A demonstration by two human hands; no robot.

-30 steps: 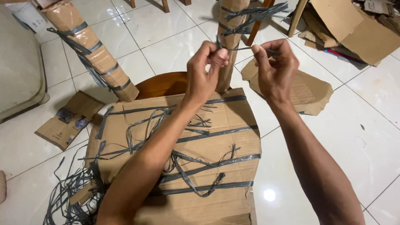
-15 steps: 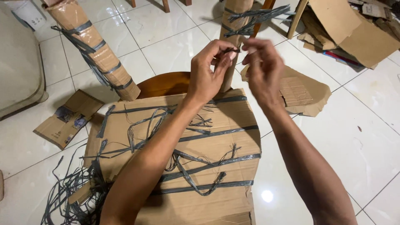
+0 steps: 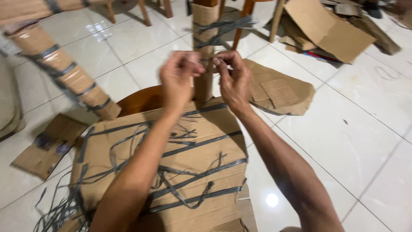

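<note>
Above the cardboard-wrapped seat (image 3: pixel 180 163), the left hand (image 3: pixel 178 79) and right hand (image 3: pixel 234 79) met fingertip to fingertip, pinching a thin grey strap (image 3: pixel 207 63) before the wrapped leg (image 3: pixel 205 38).

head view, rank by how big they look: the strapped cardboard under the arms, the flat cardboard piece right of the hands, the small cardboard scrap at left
1. strapped cardboard, though nearest the camera
2. flat cardboard piece
3. small cardboard scrap; looks close to 2, so that order is unsure

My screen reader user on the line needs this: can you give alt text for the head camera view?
Two bare hands, left hand and right hand, meet fingertip to fingertip at a cardboard-wrapped post bound with grey strapping. Below the forearms lies a cardboard-covered piece crisscrossed by grey straps, on a white tiled floor with loose cardboard scraps.
</note>
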